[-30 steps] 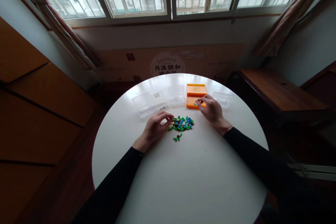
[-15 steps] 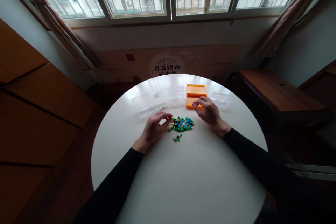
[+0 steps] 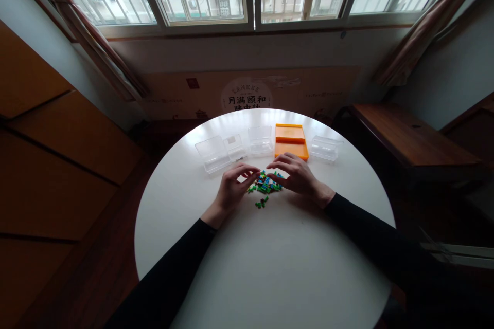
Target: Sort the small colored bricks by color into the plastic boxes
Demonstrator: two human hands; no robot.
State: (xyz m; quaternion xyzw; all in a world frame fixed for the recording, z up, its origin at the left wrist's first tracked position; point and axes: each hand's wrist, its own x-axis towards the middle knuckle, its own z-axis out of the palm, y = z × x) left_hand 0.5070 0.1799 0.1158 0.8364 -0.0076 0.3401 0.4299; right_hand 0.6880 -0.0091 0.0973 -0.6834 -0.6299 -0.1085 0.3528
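A pile of small toy bricks (image 3: 264, 184), mostly green and blue with some yellow and dark ones, lies on the white round table (image 3: 285, 257). A few green bricks (image 3: 261, 202) sit apart on the near side. My left hand (image 3: 233, 187) is at the pile's left edge, thumb and fingertips pinched together; whatever they hold is too small to make out. From the right, my right hand (image 3: 299, 177) reaches over the pile, its thumb and fingers apart, with no brick visible between them. Its fingers cover part of the pile.
Behind the pile stand an orange two-compartment tray (image 3: 290, 140) and several clear plastic boxes: one at left (image 3: 212, 154), one in the middle (image 3: 260, 141), one at right (image 3: 324, 149). A wooden desk (image 3: 415, 136) stands beyond the table at right.
My right hand has moved from the orange tray left and toward me, over the bricks, and its fingers have spread. My left hand has shifted slightly right.
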